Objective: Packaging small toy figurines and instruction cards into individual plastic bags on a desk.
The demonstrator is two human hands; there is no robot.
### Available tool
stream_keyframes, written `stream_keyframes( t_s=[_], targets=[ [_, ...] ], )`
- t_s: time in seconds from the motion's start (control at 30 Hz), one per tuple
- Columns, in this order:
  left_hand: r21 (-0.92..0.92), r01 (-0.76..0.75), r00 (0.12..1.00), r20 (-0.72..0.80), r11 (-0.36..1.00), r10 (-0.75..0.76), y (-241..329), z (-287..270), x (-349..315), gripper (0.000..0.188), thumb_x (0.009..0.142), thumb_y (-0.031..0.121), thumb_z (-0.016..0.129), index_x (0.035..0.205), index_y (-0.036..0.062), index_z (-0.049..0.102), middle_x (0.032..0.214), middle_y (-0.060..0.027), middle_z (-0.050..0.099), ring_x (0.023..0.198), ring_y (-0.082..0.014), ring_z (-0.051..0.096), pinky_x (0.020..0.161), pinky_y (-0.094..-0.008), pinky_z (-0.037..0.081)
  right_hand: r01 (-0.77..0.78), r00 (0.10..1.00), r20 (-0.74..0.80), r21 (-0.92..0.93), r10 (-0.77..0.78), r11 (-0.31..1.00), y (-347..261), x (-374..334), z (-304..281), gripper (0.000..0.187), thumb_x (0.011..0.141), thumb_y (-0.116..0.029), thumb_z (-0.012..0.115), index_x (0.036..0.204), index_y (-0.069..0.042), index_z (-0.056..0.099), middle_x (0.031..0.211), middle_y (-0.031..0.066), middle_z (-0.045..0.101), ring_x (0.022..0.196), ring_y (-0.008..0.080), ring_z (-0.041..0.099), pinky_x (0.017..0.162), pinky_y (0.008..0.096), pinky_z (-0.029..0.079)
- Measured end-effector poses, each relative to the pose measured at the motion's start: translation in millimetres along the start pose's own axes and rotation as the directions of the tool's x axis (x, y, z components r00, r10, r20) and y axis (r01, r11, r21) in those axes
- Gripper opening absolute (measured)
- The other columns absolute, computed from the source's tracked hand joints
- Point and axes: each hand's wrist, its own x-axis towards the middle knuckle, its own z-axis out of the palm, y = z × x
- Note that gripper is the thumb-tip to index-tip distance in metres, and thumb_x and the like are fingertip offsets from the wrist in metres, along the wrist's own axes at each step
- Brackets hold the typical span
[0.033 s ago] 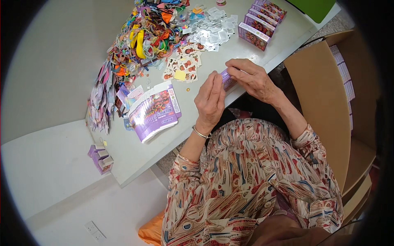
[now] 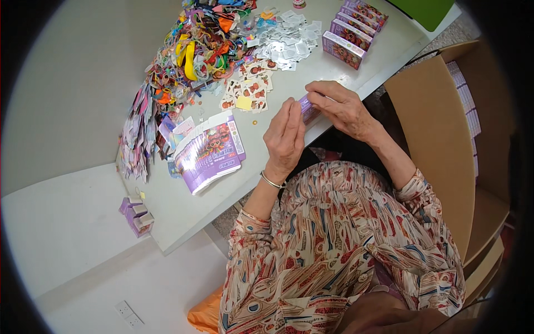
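Tho messy, tbl nr ctn

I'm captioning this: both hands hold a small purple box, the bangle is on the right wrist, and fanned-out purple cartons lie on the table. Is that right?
The bangle is on the left wrist, not the right, as the head view shows. Otherwise yes: left hand and right hand hold the purple box, and fanned-out purple cartons lie on the table.

Left of the held box lie the picture cards and carton stack. The box row stands behind-right.
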Motion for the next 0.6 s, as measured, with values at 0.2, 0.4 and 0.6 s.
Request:
stream_keyframes(
  t_s=[0.2,0.4,0.6],
  targets=[
    [-0.049,0.056,0.998,0.041,0.997,-0.054,8,-2,1,0.038,0.081,-0.007,0.064,0.118,-0.0028,0.062,0.115,-0.0195,0.063,0.093,-0.0324,0.066,0.079,-0.0359,0.055,0.039,0.995,-0.095,-0.036,-0.042,0.999,-1,-3,0,0.031,0.075,0.003,0.065,0.106,0.001,0.061,0.114,0.0158,0.061,0.099,0.0318,0.063,0.083,0.037,0.054],
    [-0.38,0.532,0.842,0.143,0.757,-0.52,4,-3,17,0.021,0.095,0.003,0.055,0.115,-0.0035,0.061,0.108,-0.008,0.064,0.092,-0.0104,0.06,0.077,-0.0245,0.05,-0.361,0.888,-0.201,0.251,0.414,0.898,-19,4,-4,0.044,0.082,-0.012,0.073,0.119,0.003,0.055,0.11,0.0184,0.061,0.097,0.0303,0.063,0.083,0.0363,0.051],
    [-0.574,0.627,0.734,0.208,0.527,-0.646,5,26,28,0.037,0.095,0.014,0.059,0.127,-0.0025,0.051,0.118,-0.0132,0.056,0.11,-0.0186,0.057,0.093,-0.0328,0.048,-0.371,0.926,-0.155,-0.193,0.345,0.908,1,14,-32,0.041,0.082,-0.015,0.071,0.116,0.003,0.055,0.099,0.0178,0.061,0.092,0.0329,0.059,0.08,0.0404,0.048]
  ],
)
